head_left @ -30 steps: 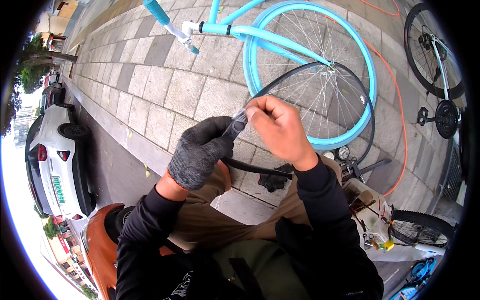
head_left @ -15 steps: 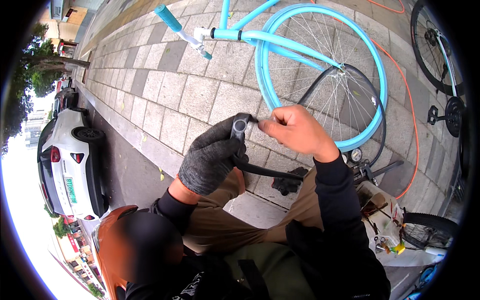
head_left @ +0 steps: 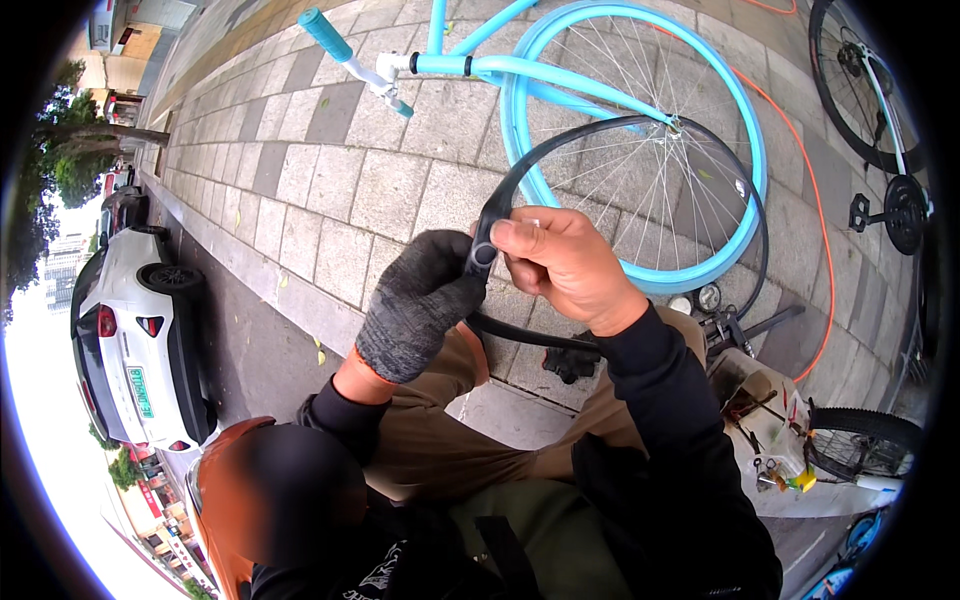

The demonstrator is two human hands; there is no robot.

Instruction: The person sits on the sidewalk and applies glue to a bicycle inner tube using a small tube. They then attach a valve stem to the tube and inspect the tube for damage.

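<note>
My left hand (head_left: 420,305), in a dark grey knit glove, is closed around a black bicycle inner tube (head_left: 512,182). A round dark patch (head_left: 484,254) shows on the tube just beyond the gloved fingers. My bare right hand (head_left: 578,265) pinches the tube beside the patch, thumb on top. A small whitish bit (head_left: 533,224) shows at its fingers; I cannot make out what it is. From my hands the tube arches over the light-blue wheel (head_left: 757,160) of a light-blue bicycle (head_left: 580,80) lying on the pavement. Its other end runs back below my hands.
A dark glove (head_left: 568,365) lies by my knee. To the right are a round gauge (head_left: 709,297), a whitish tool container (head_left: 732,378) and an orange hose (head_left: 830,250). A dark bicycle (head_left: 905,212) stands farther right. At left, a white car (head_left: 125,340) is parked beyond the curb.
My right hand has come down and left onto the tube beside the patch. The tube now stretches upward from my hands in an arch across the wheel.
</note>
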